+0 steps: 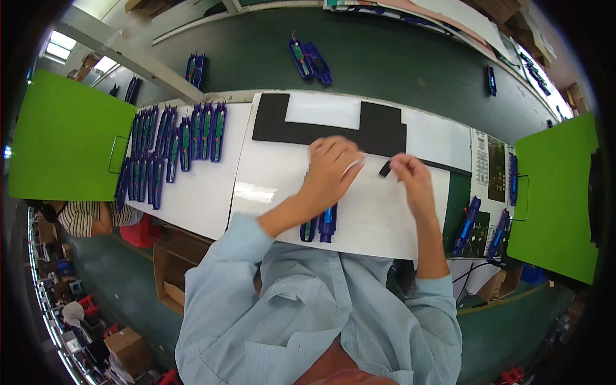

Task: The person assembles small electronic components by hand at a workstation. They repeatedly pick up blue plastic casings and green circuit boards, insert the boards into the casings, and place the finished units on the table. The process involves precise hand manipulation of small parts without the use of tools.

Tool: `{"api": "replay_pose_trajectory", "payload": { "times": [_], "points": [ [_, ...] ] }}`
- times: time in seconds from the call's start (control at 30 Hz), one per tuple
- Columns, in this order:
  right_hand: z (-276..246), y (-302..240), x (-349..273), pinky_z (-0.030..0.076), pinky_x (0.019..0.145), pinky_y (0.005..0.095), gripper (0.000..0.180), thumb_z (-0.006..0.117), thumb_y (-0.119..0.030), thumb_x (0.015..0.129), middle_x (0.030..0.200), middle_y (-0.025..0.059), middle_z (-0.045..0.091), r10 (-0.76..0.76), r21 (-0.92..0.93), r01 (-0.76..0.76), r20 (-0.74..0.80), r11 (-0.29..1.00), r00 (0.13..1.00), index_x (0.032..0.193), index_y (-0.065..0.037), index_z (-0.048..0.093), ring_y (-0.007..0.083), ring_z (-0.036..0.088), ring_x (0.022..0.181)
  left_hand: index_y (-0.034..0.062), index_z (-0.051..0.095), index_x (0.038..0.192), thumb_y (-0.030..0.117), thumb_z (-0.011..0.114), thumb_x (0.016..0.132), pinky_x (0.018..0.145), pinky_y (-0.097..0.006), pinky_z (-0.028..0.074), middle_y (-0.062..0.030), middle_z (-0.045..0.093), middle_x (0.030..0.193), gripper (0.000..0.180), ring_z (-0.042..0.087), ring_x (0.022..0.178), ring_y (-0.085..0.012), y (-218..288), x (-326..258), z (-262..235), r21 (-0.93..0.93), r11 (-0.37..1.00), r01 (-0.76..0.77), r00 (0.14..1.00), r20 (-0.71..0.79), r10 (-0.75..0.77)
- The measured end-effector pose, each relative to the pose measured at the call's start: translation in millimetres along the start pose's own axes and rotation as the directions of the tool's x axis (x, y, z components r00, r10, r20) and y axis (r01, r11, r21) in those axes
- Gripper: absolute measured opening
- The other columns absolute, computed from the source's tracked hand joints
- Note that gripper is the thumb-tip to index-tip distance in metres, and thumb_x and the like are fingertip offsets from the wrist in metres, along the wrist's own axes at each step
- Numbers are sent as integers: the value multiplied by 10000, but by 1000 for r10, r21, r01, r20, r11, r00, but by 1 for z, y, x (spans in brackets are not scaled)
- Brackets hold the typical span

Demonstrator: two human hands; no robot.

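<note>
My right hand [414, 179] is closed in a pinch at the end of a small black strip [385, 169], held over the white worktop [378, 218]. To its left, my left hand [330, 168] is blurred, with fingers curled together and a whitish bit by the thumb that I cannot make out. Beyond both hands lies a flat black sheet [327, 133] with a rectangular notch, and a thin black strip [443, 167] extends to its right. Below my left hand, near the front edge, a blue plastic casing [327, 224] lies beside one with a green circuit board [308, 230].
Several blue casings with green boards [186, 141] stand in rows at left. Green panels [70, 138] [558, 199] flank the worktop. More casings [467, 226] lie at right. Beyond runs a dark green belt [256, 51] carrying blue casings [309, 61]. A person in striped clothing [86, 218] sits at far left.
</note>
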State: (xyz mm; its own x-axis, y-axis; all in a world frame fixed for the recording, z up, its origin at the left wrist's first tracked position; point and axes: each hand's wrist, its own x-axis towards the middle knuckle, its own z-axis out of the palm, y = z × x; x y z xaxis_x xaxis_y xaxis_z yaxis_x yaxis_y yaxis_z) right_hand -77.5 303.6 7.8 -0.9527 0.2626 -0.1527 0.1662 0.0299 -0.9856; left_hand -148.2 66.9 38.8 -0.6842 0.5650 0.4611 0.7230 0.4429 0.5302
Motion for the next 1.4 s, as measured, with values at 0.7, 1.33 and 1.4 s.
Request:
{"api": "replay_pose_trajectory", "payload": {
  "times": [0.7,1.33,1.4],
  "points": [
    [105,25,-76,500,788,273,114,769,-120,1004,1016,27,583,7,-152,28,226,988,974,1059,-27,734,114,579,879,214,786,1225,241,842,890,1178,-459,280,61,686,1281,341,567,1181,-156,37,-187,-8,124,992,30,994,102,-43],
    [110,16,-59,538,663,351,236,849,-152,930,965,84,600,-240,-371,303,209,878,948,1095,-46,717,216,612,730,174,752,1244,199,813,913,1179,-486,290,11,675,1336,338,597,1193,-193,40,-182,-12,94,992,81,986,139,-94],
    [108,6,-56,539,666,358,257,857,-163,922,947,86,597,-188,-384,233,152,894,970,1101,-46,714,221,614,745,170,749,1247,193,807,918,1176,-487,288,4,674,1330,334,602,1191,-189,41,-182,-14,68,993,94,983,151,-104]
  ]
}}
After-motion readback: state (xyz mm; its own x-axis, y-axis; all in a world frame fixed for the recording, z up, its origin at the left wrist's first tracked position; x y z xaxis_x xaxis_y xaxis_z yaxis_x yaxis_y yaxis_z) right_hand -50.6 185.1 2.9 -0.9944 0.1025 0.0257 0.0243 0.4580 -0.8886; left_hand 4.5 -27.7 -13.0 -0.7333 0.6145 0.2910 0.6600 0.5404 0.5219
